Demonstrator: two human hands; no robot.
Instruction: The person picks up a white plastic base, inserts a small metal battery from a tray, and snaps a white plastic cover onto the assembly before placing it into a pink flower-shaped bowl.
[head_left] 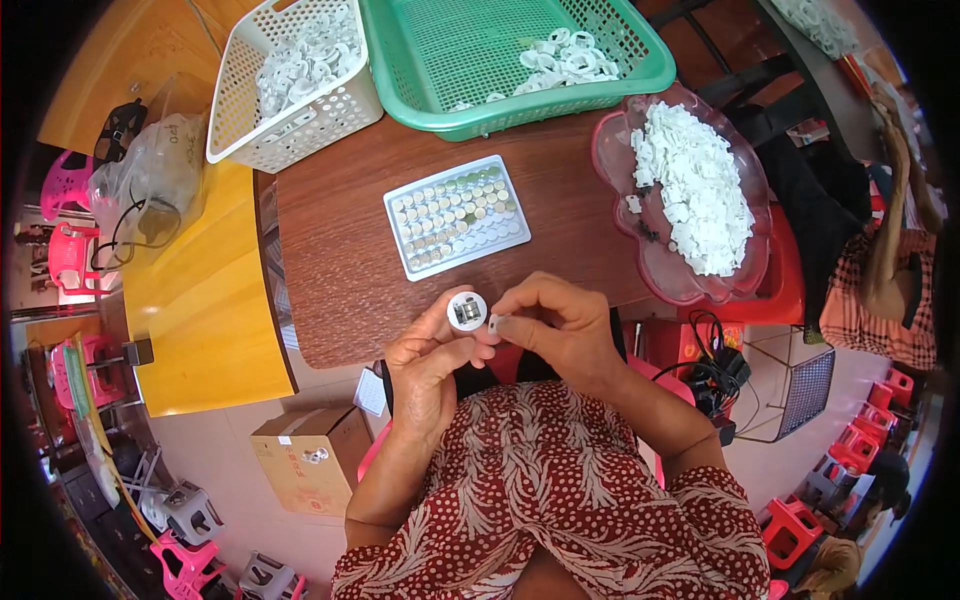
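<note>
A person sits at a dark brown round wooden table (340, 260). At centre, the left hand (425, 365) pinches a small round white plastic disc with a metal centre (466, 311) between thumb and fingertips. Just at its four o'clock, the right hand (560, 320) is closed narrowly on a tiny white plastic piece (494, 323), possibly a clip. The step looks like fitting that piece onto the disc; the next move calls for fine alignment. At twelve o'clock lies a white rectangular tray of small round metal parts (457, 215). At two o'clock sits a pink translucent flower-shaped bowl heaped with white pieces (690, 190).
</note>
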